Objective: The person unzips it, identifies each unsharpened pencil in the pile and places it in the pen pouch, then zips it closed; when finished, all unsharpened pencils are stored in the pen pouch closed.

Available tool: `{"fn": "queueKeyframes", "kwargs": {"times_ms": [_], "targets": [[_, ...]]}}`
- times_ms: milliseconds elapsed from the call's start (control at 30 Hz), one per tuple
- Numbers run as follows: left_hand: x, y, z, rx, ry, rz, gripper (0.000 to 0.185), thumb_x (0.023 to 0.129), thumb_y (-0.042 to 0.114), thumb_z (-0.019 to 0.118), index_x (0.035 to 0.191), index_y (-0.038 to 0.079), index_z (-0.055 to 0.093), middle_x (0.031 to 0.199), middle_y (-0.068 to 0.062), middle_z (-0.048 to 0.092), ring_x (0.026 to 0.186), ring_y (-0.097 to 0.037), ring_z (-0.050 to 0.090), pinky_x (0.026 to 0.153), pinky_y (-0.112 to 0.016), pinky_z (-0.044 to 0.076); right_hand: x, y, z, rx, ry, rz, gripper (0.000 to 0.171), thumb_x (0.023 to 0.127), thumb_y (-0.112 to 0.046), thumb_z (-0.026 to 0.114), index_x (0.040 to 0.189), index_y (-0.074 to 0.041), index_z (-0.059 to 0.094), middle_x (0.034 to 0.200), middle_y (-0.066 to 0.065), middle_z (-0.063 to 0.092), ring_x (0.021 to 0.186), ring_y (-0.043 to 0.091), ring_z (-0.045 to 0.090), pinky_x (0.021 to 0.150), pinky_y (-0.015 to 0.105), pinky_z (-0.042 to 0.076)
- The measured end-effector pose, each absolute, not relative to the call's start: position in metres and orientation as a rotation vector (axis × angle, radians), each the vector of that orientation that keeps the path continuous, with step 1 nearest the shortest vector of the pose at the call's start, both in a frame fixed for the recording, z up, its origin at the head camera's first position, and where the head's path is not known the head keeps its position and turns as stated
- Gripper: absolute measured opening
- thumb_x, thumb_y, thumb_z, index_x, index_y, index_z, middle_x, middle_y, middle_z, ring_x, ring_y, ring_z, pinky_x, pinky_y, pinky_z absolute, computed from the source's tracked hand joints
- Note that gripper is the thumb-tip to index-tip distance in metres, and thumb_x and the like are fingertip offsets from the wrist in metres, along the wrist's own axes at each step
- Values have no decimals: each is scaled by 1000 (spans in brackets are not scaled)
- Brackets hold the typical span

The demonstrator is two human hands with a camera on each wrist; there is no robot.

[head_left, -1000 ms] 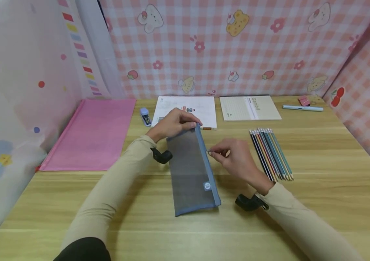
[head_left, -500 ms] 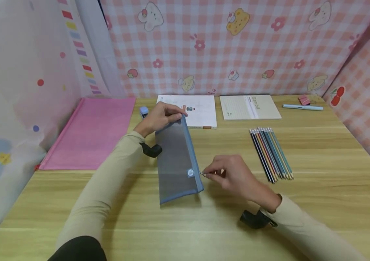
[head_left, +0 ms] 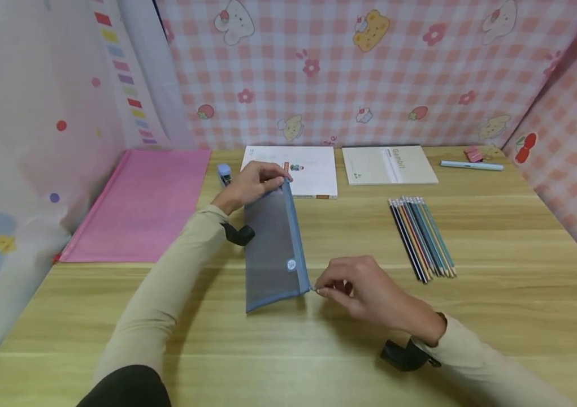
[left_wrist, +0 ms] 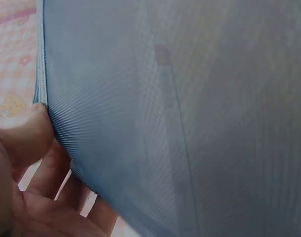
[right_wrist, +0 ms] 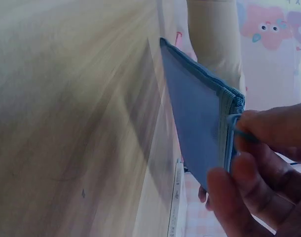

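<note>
Honestly, that mesh pencil pouch lying on the surface looks light and floppy, so grabbing both ends makes sense. The left hand pinches the far end, and the right hand pinches the zipper pull at the near corner. Can't tell what's inside; the wrist views are blurry close-ups.
</note>
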State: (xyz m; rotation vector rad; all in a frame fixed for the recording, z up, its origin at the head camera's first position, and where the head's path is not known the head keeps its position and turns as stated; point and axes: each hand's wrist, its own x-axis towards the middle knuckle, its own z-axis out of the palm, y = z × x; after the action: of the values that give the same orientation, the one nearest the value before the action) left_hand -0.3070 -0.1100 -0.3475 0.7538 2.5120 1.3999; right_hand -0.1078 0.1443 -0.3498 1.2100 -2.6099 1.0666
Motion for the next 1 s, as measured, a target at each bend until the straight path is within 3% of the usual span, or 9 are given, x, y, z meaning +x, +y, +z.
{"fn": "queueKeyframes", "kwargs": {"times_ms": [167,400,567,667,767,867,933,1000], "targets": [[-302,-100,-354,760,2450,1374,27,102,26,57,121,10,69,123,-13,69,110,-20,64,95,-37,51,-112,140,-351,1103,-2595,1002,7,87,-5,75,83,-10,75,75,-3,68,64,-3,51,54,19,51],[-292,-84,-360,724,2649,1181,25,96,33,65,110,13,65,109,-7,65,96,-21,58,85,-37,46,-115,136,-350,1106,-2400,903,11,82,0,77,78,-9,73,71,-1,66,60,0,53,52,14,48],[-285,-77,-355,791,2675,1102,26,97,16,58,120,5,62,123,-11,63,119,-26,58,105,-43,47,-113,135,-351,1099,-2314,752,9,80,1,76,77,-7,73,71,0,67,58,2,55,53,11,46],[-281,-74,-349,849,2699,978,24,96,14,55,117,6,65,132,-14,59,131,-31,52,113,-50,41,-112,135,-351,1044,-2297,700,9,79,2,75,76,-6,72,70,0,66,57,4,56,52,13,45],[-273,-71,-342,904,2763,715,23,98,20,51,111,13,69,147,-19,48,145,-42,36,116,-65,31,-112,135,-351,1002,-2278,644,11,78,2,76,74,-7,71,69,0,65,55,5,57,50,15,46],[-259,-70,-335,983,2802,447,27,101,20,47,116,19,70,156,-26,36,149,-51,22,113,-74,27,-112,135,-351,996,-2252,582,11,77,2,76,72,-7,70,68,1,64,54,5,58,48,16,46],[-248,-71,-330,1073,2779,364,34,100,12,46,124,20,68,149,-29,41,143,-48,32,109,-66,38,-112,135,-351,1000,-2233,546,12,76,2,76,71,-7,69,67,1,63,53,5,58,47,16,46],[-237,-73,-325,1168,2722,372,37,99,6,47,127,18,68,132,-25,54,122,-37,49,97,-50,47,-112,135,-351,995,-2216,527,13,76,3,74,70,-7,68,65,1,62,51,5,57,46,16,45]]}}
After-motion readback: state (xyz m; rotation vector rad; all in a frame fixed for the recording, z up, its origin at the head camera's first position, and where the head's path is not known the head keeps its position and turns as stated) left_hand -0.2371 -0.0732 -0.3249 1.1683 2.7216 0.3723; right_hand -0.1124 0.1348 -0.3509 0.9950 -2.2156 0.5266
